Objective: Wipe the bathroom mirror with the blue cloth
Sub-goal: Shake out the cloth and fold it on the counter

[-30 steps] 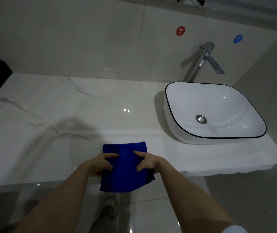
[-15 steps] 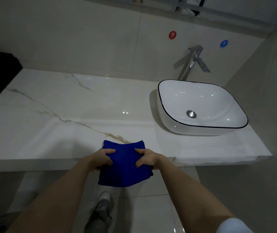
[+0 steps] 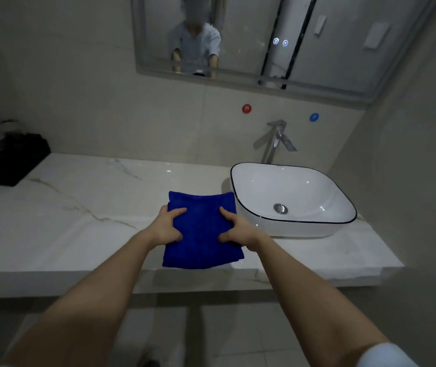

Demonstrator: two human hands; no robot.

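Observation:
A folded blue cloth [image 3: 202, 229] is held flat in front of me, above the white marble counter [image 3: 79, 207]. My left hand [image 3: 167, 225] grips its left edge and my right hand [image 3: 238, 229] grips its right edge, thumbs on top. The bathroom mirror [image 3: 330, 49] hangs on the wall above, its lower edge well over the counter; a person in a light shirt is reflected in it at the left. The mirror's top is cut off by the frame.
A white basin [image 3: 291, 200] with a dark rim sits right of the cloth, with a chrome tap [image 3: 277, 139] behind it. A black tray [image 3: 7, 160] with dark items stands at the counter's far left. A side wall closes in on the right.
Both hands have lifted the cloth up and forward from the counter's front edge. The view has tilted upward, bringing the mirror into sight.

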